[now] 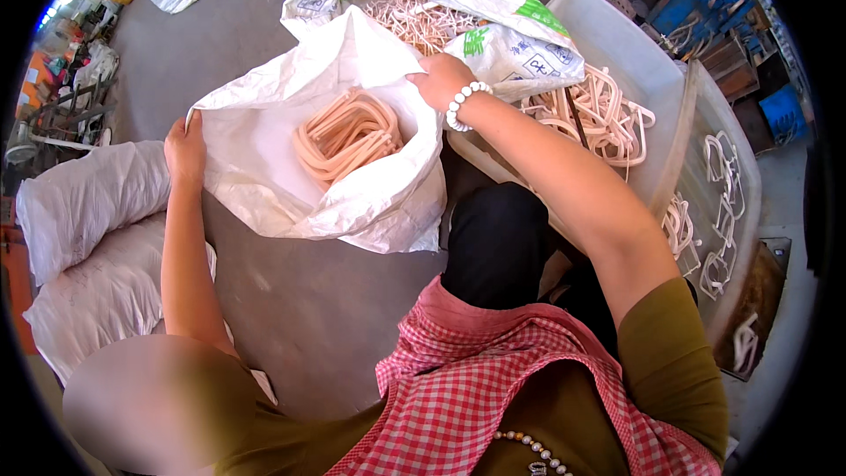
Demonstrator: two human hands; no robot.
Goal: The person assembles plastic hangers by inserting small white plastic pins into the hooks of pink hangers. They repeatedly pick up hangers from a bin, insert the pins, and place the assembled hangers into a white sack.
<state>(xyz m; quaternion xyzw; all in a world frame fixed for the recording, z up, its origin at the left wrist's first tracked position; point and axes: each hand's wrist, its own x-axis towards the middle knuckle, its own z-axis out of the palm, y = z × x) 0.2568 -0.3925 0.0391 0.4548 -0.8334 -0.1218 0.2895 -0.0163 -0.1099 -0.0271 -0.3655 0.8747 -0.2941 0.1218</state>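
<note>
A white woven sack [370, 198] hangs wide open in front of me, its mouth stretched between my hands. My left hand [184, 152] is closed on the left edge of the sack's rim. My right hand [442, 81], below a white bead bracelet [458, 107], grips the rim on the right side. Inside lies a bundle of peach-coloured, rounded rectangular plastic loops [348, 137], nested together. Folds of the sack hide its bottom.
Behind stands another sack [529, 57] with thin pale pieces [410, 19]. At right, a large translucent bin [608, 26] holds more peach loops [608, 119]; another bin [736, 185] holds white frames. Stuffed sacks [97, 203] lie at left on the grey floor [291, 300].
</note>
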